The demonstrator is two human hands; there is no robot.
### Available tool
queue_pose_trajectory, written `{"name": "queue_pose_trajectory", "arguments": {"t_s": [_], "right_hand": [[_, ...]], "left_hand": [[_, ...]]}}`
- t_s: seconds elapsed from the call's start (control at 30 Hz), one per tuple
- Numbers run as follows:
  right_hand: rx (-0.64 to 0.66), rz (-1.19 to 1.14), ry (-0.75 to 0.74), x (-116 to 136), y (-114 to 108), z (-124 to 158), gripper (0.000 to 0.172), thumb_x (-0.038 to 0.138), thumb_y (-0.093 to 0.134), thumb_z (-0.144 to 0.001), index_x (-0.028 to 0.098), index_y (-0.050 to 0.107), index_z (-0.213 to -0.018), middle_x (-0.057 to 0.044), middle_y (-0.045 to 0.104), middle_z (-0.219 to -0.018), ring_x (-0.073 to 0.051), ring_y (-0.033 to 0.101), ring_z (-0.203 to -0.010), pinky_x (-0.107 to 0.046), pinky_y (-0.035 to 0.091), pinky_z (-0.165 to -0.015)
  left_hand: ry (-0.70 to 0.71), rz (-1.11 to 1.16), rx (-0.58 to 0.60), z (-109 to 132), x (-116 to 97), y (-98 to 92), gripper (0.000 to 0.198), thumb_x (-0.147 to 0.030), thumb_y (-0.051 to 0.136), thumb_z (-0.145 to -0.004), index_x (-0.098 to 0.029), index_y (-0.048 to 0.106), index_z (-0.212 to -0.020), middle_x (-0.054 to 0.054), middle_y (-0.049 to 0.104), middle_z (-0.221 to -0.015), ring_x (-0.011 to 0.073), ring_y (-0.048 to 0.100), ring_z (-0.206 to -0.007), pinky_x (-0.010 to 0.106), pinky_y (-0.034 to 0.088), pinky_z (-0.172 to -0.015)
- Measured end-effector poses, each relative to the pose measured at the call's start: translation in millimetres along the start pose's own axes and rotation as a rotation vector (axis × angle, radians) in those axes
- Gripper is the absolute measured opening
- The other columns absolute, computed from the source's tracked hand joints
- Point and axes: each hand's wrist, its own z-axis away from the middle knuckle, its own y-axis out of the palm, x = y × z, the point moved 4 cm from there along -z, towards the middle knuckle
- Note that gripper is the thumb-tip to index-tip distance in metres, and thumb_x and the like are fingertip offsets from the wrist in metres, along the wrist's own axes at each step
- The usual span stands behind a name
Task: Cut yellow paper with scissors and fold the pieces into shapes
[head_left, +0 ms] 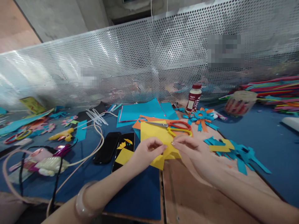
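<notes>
Above a yellow sheet of paper (149, 130), my left hand (150, 151) and my right hand (188, 147) face each other with a small gap between the fingertips. Each is closed in a pinch of thumb and fingers; whatever lies between the fingertips is too small to make out. Just beyond my right hand lie scissors (179, 128) with red and yellow handles, their blades pointing left across the yellow sheet. Left of my left hand, a yellow paper piece (124, 156) and small folded yellow scraps (125, 143) rest on a phone.
A second black phone (107, 147), a yellow glue gun (62, 135) and looping cables lie at left. Blue paper sheets (140, 111) are behind. Blue paper cutouts (243, 152), a blue-orange paper flower (201, 115), a bottle (194, 98) and a jar (240, 103) stand or lie at right.
</notes>
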Motion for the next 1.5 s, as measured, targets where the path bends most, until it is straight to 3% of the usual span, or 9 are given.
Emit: {"name": "queue_pose_trajectory", "arguments": {"t_s": [0.17, 0.33, 0.57, 0.73, 0.83, 0.93, 1.1, 1.33, 1.5], "right_hand": [[0.020, 0.201, -0.086, 2, 1, 0, 0.014, 0.036, 0.058, -0.079, 0.025, 0.064, -0.086, -0.002, 0.063, -0.096, -0.020, 0.054, -0.094, -0.033, 0.040, -0.084], [0.081, 0.287, -0.195, -1, 6, 2, 0.014, 0.035, 0.057, -0.082, 0.024, 0.064, -0.078, -0.001, 0.062, -0.086, -0.018, 0.056, -0.085, -0.031, 0.043, -0.078], [-0.011, 0.332, -0.066, 5, 2, 4, 0.019, 0.034, 0.056, -0.081, 0.022, 0.065, -0.070, -0.001, 0.064, -0.080, -0.016, 0.058, -0.077, -0.027, 0.044, -0.069], [-0.076, 0.007, 0.152, -18, -3, -5, 0.036, 0.050, 0.048, -0.083, 0.023, 0.064, -0.100, -0.005, 0.066, -0.097, -0.022, 0.059, -0.092, -0.031, 0.048, -0.073], [-0.088, -0.201, 0.307, -33, -4, -11, 0.042, 0.053, 0.046, -0.083, 0.022, 0.063, -0.104, -0.009, 0.065, -0.103, -0.021, 0.062, -0.087, -0.033, 0.051, -0.069], [-0.047, -0.338, 0.369, -36, -3, -14, 0.032, 0.046, 0.057, -0.079, 0.022, 0.065, -0.098, -0.008, 0.064, -0.106, -0.018, 0.063, -0.076, -0.031, 0.052, -0.066], [0.031, -0.430, 0.396, -27, -2, -13, 0.025, 0.029, 0.066, -0.074, 0.023, 0.064, -0.097, -0.006, 0.063, -0.104, -0.015, 0.061, -0.082, -0.026, 0.052, -0.067], [0.068, -0.271, 0.287, -18, -5, -18, 0.046, 0.029, 0.068, -0.070, 0.021, 0.056, -0.113, -0.007, 0.061, -0.103, -0.019, 0.058, -0.095, -0.032, 0.048, -0.079], [0.041, -0.137, 0.090, -16, -7, -22, 0.054, 0.027, 0.072, -0.063, 0.020, 0.052, -0.113, -0.001, 0.057, -0.088, -0.015, 0.057, -0.085, -0.033, 0.045, -0.082]], "left_hand": [[0.142, -0.259, -0.024, 3, -7, 1.8, 0.016, -0.029, 0.055, -0.080, -0.015, 0.058, -0.073, 0.001, 0.058, -0.069, 0.0117, 0.052, -0.064, 0.022, 0.041, -0.061], [0.255, -0.418, 0.018, 10, -11, 5.5, 0.013, -0.026, 0.053, -0.082, -0.015, 0.057, -0.076, 0.002, 0.060, -0.072, 0.0124, 0.054, -0.068, 0.023, 0.043, -0.064], [-0.013, -0.144, 0.156, 7, 11, 10.0, 0.019, -0.034, 0.059, -0.078, -0.016, 0.053, -0.077, 0.005, 0.066, -0.071, 0.0156, 0.063, -0.066, 0.026, 0.048, -0.064], [-0.070, -0.072, 0.082, 3, 13, 3.7, 0.020, -0.035, 0.057, -0.079, -0.016, 0.052, -0.075, 0.005, 0.067, -0.069, 0.0127, 0.061, -0.057, 0.023, 0.046, -0.056], [-0.060, -0.068, 0.061, 2, 12, 1.0, 0.020, -0.035, 0.057, -0.080, -0.016, 0.052, -0.075, 0.004, 0.067, -0.068, 0.0121, 0.061, -0.056, 0.022, 0.045, -0.054], [-0.054, -0.064, 0.065, 1, 13, 0.5, 0.021, -0.036, 0.057, -0.079, -0.016, 0.052, -0.074, 0.004, 0.068, -0.067, 0.0118, 0.062, -0.056, 0.023, 0.047, -0.057], [-0.104, -0.007, 0.070, 0, 18, 0.5, 0.024, -0.037, 0.061, -0.076, -0.016, 0.050, -0.079, 0.005, 0.069, -0.067, 0.0136, 0.064, -0.054, 0.024, 0.049, -0.055], [-0.148, 0.027, 0.089, -1, 17, 1.7, 0.029, -0.039, 0.061, -0.076, -0.015, 0.049, -0.086, 0.005, 0.068, -0.061, 0.0127, 0.061, -0.048, 0.023, 0.049, -0.050], [-0.208, 0.004, 0.147, 2, 15, 3.2, 0.027, -0.040, 0.058, -0.077, -0.016, 0.047, -0.082, 0.003, 0.065, -0.058, 0.0117, 0.058, -0.044, 0.019, 0.043, -0.042]]}}
